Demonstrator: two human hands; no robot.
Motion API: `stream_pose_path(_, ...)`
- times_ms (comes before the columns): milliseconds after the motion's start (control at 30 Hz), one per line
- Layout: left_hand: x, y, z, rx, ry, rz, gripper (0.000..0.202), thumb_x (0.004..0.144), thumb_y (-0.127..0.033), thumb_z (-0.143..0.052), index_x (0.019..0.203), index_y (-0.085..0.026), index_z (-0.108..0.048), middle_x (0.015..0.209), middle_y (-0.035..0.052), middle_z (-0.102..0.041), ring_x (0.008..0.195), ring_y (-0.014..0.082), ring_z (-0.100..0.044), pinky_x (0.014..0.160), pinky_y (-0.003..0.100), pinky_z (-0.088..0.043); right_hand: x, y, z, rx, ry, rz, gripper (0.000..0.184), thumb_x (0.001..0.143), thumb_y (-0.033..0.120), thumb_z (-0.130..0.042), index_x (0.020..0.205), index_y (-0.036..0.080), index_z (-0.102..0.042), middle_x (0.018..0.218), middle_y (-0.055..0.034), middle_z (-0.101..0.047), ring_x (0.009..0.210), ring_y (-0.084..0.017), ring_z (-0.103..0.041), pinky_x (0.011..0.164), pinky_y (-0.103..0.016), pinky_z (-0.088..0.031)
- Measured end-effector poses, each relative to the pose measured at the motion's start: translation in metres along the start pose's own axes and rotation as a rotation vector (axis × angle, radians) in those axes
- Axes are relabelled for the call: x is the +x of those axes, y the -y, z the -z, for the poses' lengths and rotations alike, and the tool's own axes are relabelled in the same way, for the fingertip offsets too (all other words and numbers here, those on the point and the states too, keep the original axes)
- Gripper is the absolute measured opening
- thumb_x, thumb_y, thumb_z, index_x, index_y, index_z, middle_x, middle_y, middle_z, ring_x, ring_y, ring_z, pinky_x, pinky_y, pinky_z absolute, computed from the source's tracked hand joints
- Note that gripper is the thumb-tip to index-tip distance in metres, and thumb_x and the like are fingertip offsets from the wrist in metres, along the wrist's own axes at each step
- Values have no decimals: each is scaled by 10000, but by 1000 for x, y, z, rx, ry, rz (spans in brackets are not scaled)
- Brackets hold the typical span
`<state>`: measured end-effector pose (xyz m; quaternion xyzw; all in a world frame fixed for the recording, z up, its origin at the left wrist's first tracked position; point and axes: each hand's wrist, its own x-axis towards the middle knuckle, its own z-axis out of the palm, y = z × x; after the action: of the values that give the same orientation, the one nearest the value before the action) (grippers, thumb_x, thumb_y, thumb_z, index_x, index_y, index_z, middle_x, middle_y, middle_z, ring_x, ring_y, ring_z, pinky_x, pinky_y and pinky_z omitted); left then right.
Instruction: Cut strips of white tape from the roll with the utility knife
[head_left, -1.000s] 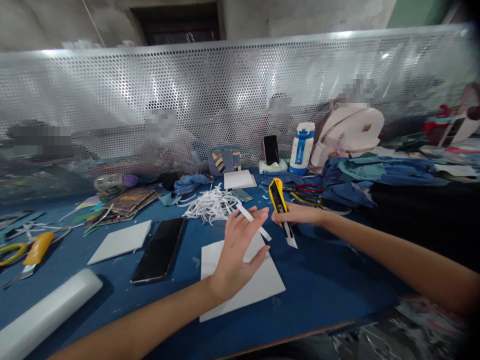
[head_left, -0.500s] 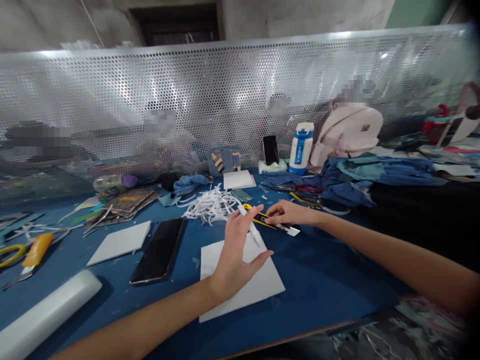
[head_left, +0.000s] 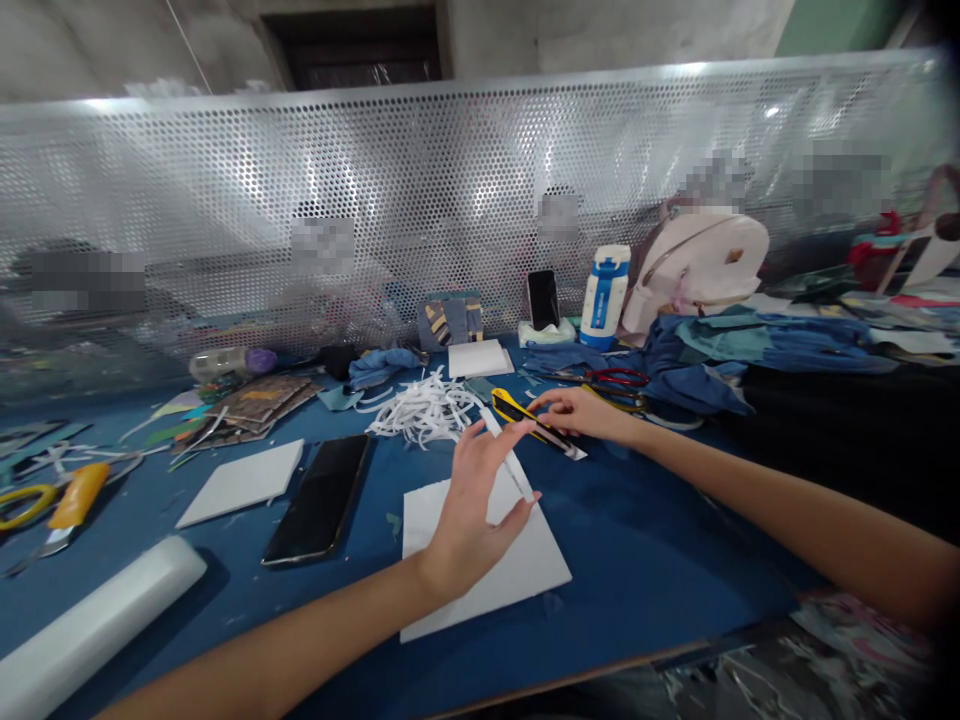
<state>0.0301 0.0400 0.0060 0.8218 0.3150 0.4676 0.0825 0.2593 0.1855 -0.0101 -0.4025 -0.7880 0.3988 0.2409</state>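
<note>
Yellow and black cutter (head_left: 517, 407), white sheet (head_left: 525, 562), white strips (head_left: 427, 408), blue tabletop (head_left: 652, 560), blue and white bottle (head_left: 602, 300)

The yellow cutter (head_left: 546, 431) has tilted down from upright.

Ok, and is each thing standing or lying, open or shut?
Yellow cutter: lying down, blade out
White strips: tangled heap
Left hand: thumb and fingers apart
Right hand: fingers bent by the cutter
Near phone: flat, screen dark
Far phone: upright, screen dark
Blue-and-white bottle: standing, lid looks shut
Purple-capped bottle: lying down
</note>
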Motion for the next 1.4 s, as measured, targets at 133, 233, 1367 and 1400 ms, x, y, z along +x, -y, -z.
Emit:
stream_pose_path(133, -1, 0, -1, 15, -13, -27, 619, 922, -113, -586, 1461, -295, -342, 1392, 65, -561, 1297, 252, -505, 1207, 511, -206, 2, -8, 6, -20, -48, 30, 399, 854, 403, -592, 1135, 124, -637, 582, 41, -563, 442, -92, -480, 438, -203, -351)
stream_pose_path(233, -1, 1, 0, 9, -13, -39, 591, 932, -113, -579, 1454, -280, -356, 1371, 63, -570, 1281, 228, -512, 1220, 476, -178, 3, -10, 7, -27, -72, 39, 372, 873, 385, -556, 1128, 127, -635, 583, 34, -566, 440, -98, -495, 427, -201, -343)
stream_pose_path(1367, 6, -4, 4, -51, 34, -90, 50, 967, -260, -632, 1014, -265, -646, 880, -36, -735, 815, 161, -626, 1194, 481, -187, -8, 13, -3, -2, -165, 170, 241, 899, 309, -540, 965, 136, -695, 568, 32, -541, 467, -94, -475, 473, -209, -346)
stream_pose_path(1400, 6, -4, 4, -50, 33, -86, 47, 965, -257, -634, 1009, -264, -650, 874, -36, -736, 814, 161, -629, 1195, 485, -186, -9, 13, -3, 2, -163, 170, 239, 901, 311, -542, 964, 138, -694, 570, 33, -540, 466, -93, -475, 471, -208, -345)
